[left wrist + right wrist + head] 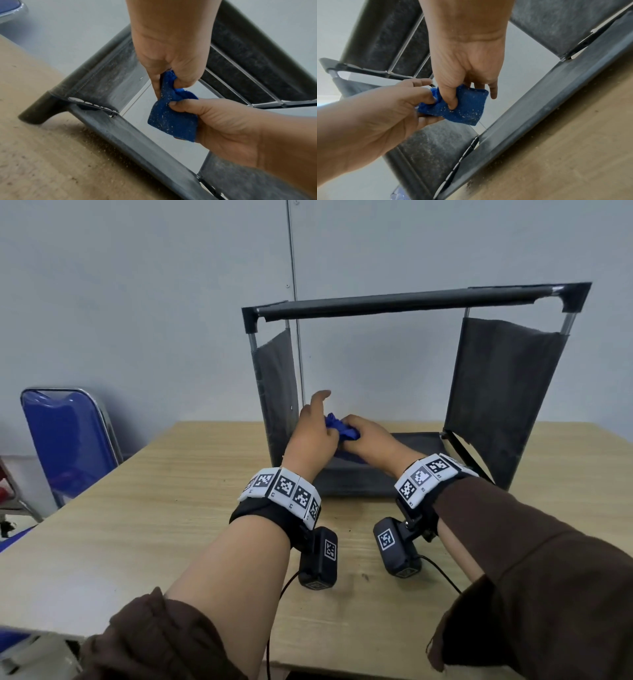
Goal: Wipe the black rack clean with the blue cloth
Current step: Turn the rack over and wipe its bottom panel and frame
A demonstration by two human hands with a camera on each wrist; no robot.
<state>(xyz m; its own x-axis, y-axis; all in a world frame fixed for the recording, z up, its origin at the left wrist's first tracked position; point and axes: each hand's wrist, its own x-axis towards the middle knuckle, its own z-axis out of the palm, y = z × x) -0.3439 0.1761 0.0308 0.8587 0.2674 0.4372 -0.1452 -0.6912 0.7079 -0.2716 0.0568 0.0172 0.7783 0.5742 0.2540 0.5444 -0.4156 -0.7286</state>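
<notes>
Both hands pinch the blue cloth (171, 119) inside the black rack (394, 302): left hand (171, 54), right hand (228, 125). Only wrist views reveal pale specks on it.

Both hands pinch the blue cloth (171, 119), pale specks on it. Left hand (169, 44) above, right hand (228, 129) below. Dusty black rack (130, 136) stands on the counter (42, 155).

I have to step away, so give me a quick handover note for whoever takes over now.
Left hand pinches the top of the cloth.
Right hand grips its lower part.
The cloth is bunched between both hands, held above the rack floor, near its left panel.
Done: cloth picked up; it already carries pale specks.
Left: the panels and frame look dusty, so wiping remains.
</notes>
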